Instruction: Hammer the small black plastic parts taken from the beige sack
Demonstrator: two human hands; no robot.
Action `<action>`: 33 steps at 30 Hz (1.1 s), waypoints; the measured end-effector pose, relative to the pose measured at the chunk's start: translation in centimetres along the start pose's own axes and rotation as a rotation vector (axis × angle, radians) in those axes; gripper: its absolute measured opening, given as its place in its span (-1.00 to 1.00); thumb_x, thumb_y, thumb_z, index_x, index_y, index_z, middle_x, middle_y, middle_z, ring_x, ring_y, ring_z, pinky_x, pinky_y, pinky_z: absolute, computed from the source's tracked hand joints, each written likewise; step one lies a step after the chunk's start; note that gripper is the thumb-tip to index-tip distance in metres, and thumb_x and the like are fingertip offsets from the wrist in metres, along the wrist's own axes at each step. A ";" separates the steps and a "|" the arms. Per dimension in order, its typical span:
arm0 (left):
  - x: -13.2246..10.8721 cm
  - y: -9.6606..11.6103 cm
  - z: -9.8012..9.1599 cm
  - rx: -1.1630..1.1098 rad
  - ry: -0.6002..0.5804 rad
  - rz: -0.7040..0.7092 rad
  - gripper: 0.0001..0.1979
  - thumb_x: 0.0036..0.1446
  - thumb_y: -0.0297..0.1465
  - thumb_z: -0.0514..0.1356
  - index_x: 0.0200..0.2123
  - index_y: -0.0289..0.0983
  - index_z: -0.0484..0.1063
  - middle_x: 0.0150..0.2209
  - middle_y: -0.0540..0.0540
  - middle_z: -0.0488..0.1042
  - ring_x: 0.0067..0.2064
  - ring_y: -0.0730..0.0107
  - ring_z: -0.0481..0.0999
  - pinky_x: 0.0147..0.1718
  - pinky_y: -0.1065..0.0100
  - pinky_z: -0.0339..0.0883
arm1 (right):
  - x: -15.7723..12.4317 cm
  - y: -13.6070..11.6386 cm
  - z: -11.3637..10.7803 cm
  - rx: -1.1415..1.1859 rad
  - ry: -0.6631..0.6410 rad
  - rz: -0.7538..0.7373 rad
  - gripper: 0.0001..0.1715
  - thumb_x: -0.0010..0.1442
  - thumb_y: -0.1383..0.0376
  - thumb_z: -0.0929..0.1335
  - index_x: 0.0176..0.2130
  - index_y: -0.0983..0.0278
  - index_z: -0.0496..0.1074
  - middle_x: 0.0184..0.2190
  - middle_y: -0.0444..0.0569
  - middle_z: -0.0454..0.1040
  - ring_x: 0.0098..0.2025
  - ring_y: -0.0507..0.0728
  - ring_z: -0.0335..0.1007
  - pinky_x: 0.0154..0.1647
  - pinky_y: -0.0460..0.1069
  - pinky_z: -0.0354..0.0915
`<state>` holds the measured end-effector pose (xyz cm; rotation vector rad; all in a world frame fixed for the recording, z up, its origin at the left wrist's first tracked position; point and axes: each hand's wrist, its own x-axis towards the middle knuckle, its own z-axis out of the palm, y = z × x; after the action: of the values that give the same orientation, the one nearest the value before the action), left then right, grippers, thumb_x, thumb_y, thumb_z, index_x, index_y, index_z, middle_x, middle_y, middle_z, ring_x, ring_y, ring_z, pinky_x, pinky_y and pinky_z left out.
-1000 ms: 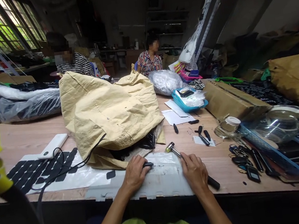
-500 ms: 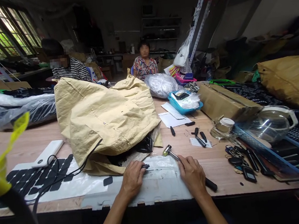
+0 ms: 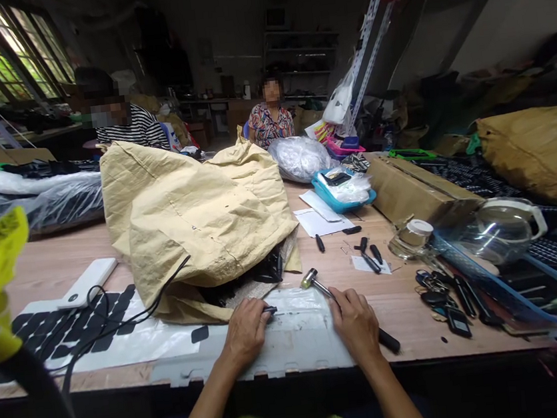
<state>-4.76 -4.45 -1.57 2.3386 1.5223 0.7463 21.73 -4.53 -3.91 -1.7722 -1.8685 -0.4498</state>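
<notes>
My left hand (image 3: 246, 330) is closed around a small black part (image 3: 270, 310), whose end pokes out past the fingertips; most of it is hidden. My right hand (image 3: 356, 324) grips a hammer by its shaft. The hammer's metal head (image 3: 309, 278) points away and to the left, and its black handle (image 3: 389, 341) sticks out behind the hand. Both hands are low over a grey plastic board (image 3: 304, 347) at the table's front edge. Beyond the left hand, a large beige sack (image 3: 203, 211) lies with its mouth open, showing black pieces inside.
Several black pieces (image 3: 375, 254) lie right of the sack near white paper (image 3: 320, 223). Keys (image 3: 434, 298), a glass jar (image 3: 411, 237) and a blue tray (image 3: 465, 258) are at the right. Left are a sticker sheet (image 3: 95, 324) and black cable (image 3: 120, 321). Two people (image 3: 271, 119) sit across.
Both hands keep their holds and stay almost in place. The whole view has shifted slightly, and the yellow tag at the left has swung to the left.
</notes>
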 end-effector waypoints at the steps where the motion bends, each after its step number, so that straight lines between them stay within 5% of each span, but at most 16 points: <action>1: 0.0 0.1 -0.1 -0.002 0.000 0.001 -0.76 0.34 -0.38 -0.03 -0.26 -0.22 0.42 -0.31 -0.10 0.50 -0.21 0.20 0.45 -0.21 0.23 0.32 | 0.0 0.0 0.0 0.000 0.000 0.002 -0.69 0.31 0.33 0.28 -0.05 0.15 0.55 -0.39 -0.06 0.41 -0.31 0.12 0.24 -0.30 -0.02 0.09; 18: 0.7 0.3 -0.4 -0.009 -0.054 -0.039 -0.67 0.36 -0.22 0.00 -0.38 -0.21 0.41 -0.38 -0.09 0.48 -0.24 0.20 0.42 -0.24 0.23 0.29 | -0.1 0.1 0.1 0.019 -0.044 0.040 -0.67 0.28 0.33 0.28 -0.04 0.12 0.54 -0.37 -0.04 0.40 -0.28 0.13 0.24 -0.28 -0.01 0.11; 23: -1.5 2.6 -1.4 -0.139 -0.083 -0.022 -0.66 0.35 -0.20 -0.02 -0.37 -0.22 0.41 -0.37 -0.11 0.48 -0.27 0.22 0.44 -0.24 0.25 0.29 | 0.0 0.1 0.1 0.006 -0.036 0.039 -0.68 0.28 0.34 0.28 -0.05 0.13 0.55 -0.36 -0.05 0.40 -0.29 0.12 0.24 -0.28 -0.02 0.10; 28: -7.1 5.8 0.3 -0.465 -0.503 0.021 -0.75 0.24 -0.13 0.14 -0.23 -0.16 0.47 -0.26 -0.05 0.56 -0.21 0.27 0.51 -0.17 0.34 0.33 | 0.1 -0.1 -0.1 -0.019 -0.043 0.033 -0.69 0.27 0.35 0.30 -0.06 0.15 0.55 -0.36 -0.04 0.40 -0.28 0.12 0.24 -0.29 -0.02 0.09; 31: -9.1 4.5 4.1 -0.414 -0.751 -0.241 -0.68 0.18 -0.14 0.14 -0.07 -0.11 0.48 -0.10 -0.08 0.58 -0.04 0.11 0.54 -0.03 0.21 0.37 | 0.2 -0.3 -0.1 -0.027 -0.043 0.045 -0.70 0.27 0.34 0.29 -0.07 0.15 0.55 -0.36 -0.04 0.39 -0.28 0.12 0.24 -0.29 -0.02 0.09; 33: -9.6 2.7 7.2 -0.366 -0.800 -0.389 -0.58 0.19 -0.12 0.08 0.07 -0.07 0.44 0.01 -0.11 0.56 0.11 0.02 0.47 0.08 0.10 0.33 | 0.3 -0.3 0.0 -0.025 -0.047 0.052 -0.69 0.27 0.34 0.29 -0.07 0.14 0.55 -0.36 -0.04 0.39 -0.28 0.13 0.24 -0.29 -0.02 0.09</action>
<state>-1.87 -13.84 -9.01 1.6686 1.2570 -0.0323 21.40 -4.37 -3.69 -1.8581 -1.8519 -0.4170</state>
